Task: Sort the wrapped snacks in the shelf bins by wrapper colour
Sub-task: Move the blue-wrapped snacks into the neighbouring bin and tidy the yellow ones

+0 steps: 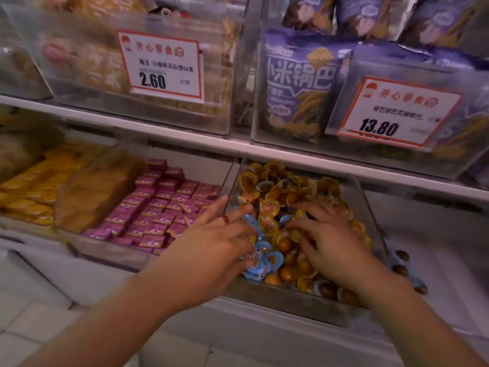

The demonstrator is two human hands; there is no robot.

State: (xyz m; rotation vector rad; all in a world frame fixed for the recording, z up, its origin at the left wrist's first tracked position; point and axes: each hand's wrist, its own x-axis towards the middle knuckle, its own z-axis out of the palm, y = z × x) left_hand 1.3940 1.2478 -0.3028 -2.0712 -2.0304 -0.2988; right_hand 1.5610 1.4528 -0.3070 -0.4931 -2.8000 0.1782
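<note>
Sorting barely begun, judging by the mix; raking through the bin [277, 295] with left hand [211, 250] spread over blue snacks [260, 254] near the front-left; right hand [325, 242] splayed on yellow snacks [270, 205]; neither gripping anything; colours lying jumbled

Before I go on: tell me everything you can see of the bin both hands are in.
The bin is a clear plastic tray on the lower shelf, right of the purple packs' bin. It holds a heap of small round snacks, mostly in yellow wrappers, with blue wrappers gathered at its front left. The left hand lies on the blue ones, fingers spread; the right hand rests on the yellow ones.
</note>
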